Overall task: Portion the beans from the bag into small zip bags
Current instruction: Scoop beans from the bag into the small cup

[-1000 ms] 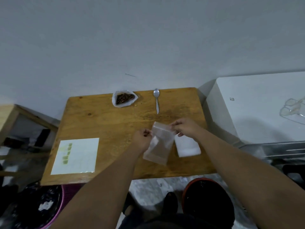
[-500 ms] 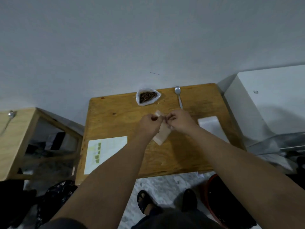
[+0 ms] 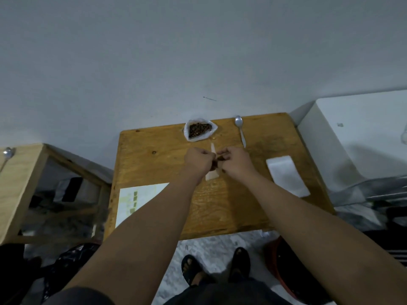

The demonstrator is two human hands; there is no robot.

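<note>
Nearest: the person stands at the near edge of the table, sandalled feet on a pale floor, both forearms stretched out over the wood.

Change over the last second: the small zip bag was held broad-face up near the near right part of the table. It is now carried to mid-table and turned so only a narrow strip shows. Left hand and right hand have closed in until they almost touch. Each has curled fingers pinching the bag's upper edge from its own side, and the bag hangs between and below them. Whether the zip mouth has parted, I cannot tell.

Reading: opening of the first bag is in progress; no beans are moved yet. The held bag now sits just short of the bag of beans.

Surface: a printed sheet lies at near left and a stack of spare zip bags at right, well apart from the hands. The spoon lies untouched at the far edge, beside the open bean bag.

Room: an open wooden shelf stands at left and a white cabinet at right. A plain grey wall is behind.
</note>
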